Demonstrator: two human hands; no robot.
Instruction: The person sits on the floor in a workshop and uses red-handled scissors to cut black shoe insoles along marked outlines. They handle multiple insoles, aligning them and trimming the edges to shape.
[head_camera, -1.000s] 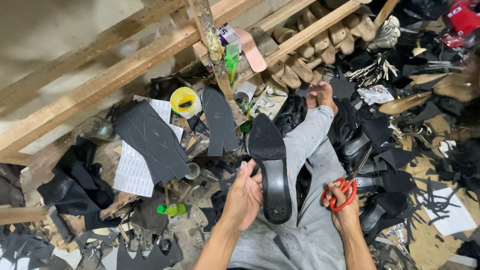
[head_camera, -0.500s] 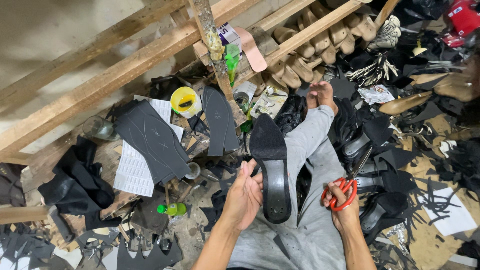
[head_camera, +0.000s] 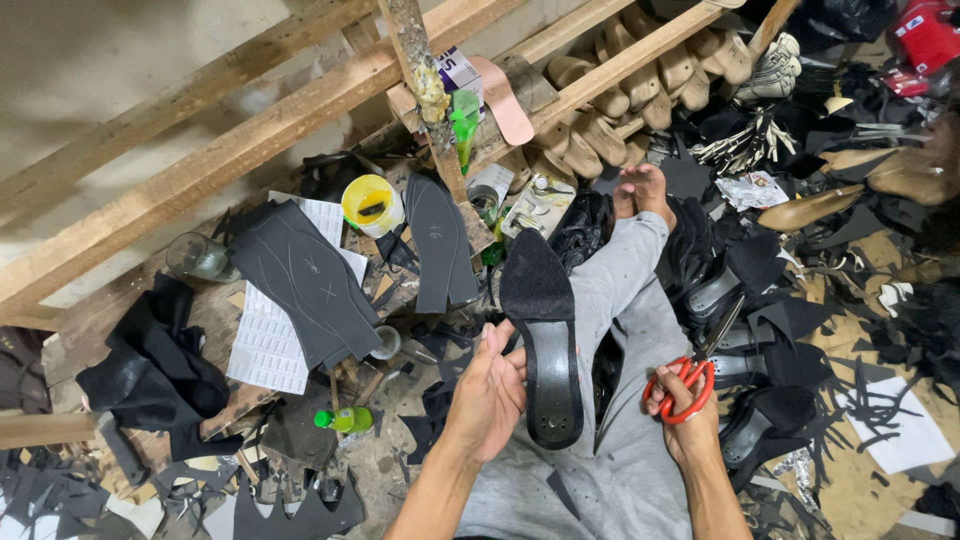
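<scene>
Left hand (head_camera: 487, 392) grip: fingers loosely curled, touching the left edge of the black shoe sole (head_camera: 545, 340), steadying it on the outstretched leg (head_camera: 620, 300). Sole's long axis runs 12–6, pointed toe at 12, heel at 6. Right hand (head_camera: 685, 405) grip: closed through the red scissors (head_camera: 695, 375) handles, blades aimed at 1 o'clock. Sole sits at 9 o'clock from the scissors, clearly apart; left hand is nearer.

A shoe sole (head_camera: 545, 340) lies on the person's leg, just right of the left hand (head_camera: 488, 392); scissors (head_camera: 697, 365) sit in the right hand (head_camera: 683, 418). Left of the left hand lie sole sheets (head_camera: 305, 280), a tub (head_camera: 371, 204) beyond them, a bottle (head_camera: 345, 419) nearer
</scene>
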